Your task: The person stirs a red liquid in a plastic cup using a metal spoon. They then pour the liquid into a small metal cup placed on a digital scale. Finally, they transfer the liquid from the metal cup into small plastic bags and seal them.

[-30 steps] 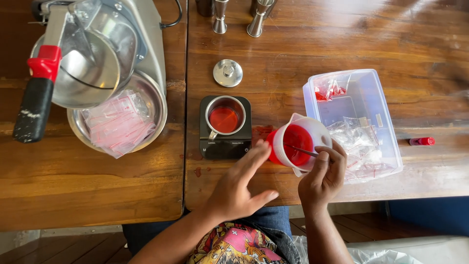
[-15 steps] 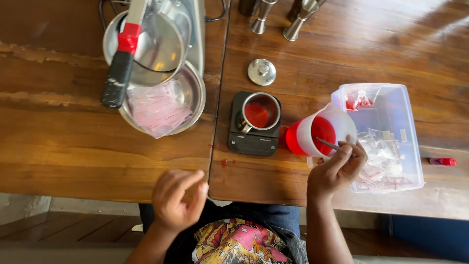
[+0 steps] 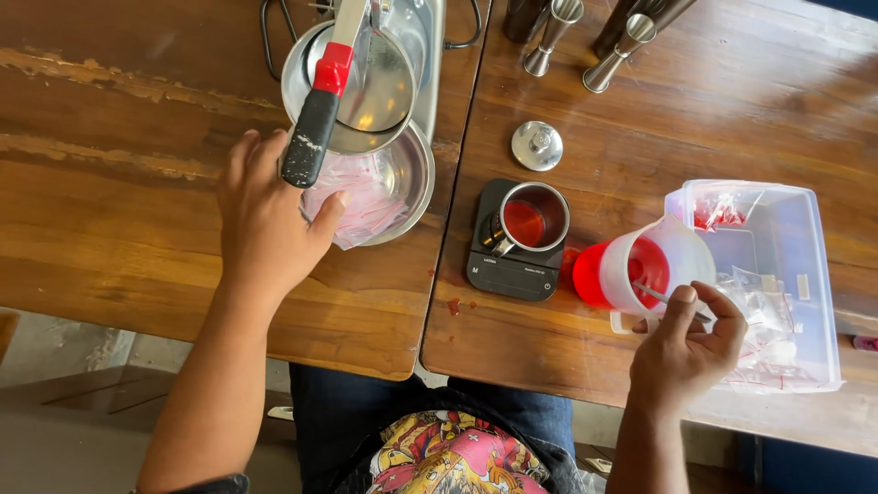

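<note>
**Reaching for the bags**

We are laying our left hand [image 3: 265,215], fingers spread, on the plastic bags [image 3: 358,197] in the steel bowl [image 3: 412,183] at ten o'clock. Our right hand [image 3: 686,352] is pinching a spoon [image 3: 660,295] in the tilted jug [image 3: 640,267] at three o'clock, beside the scale [image 3: 510,265].

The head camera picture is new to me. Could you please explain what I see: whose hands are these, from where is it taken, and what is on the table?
The picture comes from a camera worn on a person's head, looking straight down, so both arms belong to that person. The left hand reaches to a metal bowl that holds small clear plastic bags; its fingers touch the bags. Above the bowl stands a metal machine with a red and black handle. The right hand holds a thin metal stick inside a tilted plastic jug of red liquid. Between the hands, a small metal cup of red liquid stands on a black scale. A round metal lid lies behind it. At the right is a clear plastic box with more bags. Everything rests on wooden tables.
</note>
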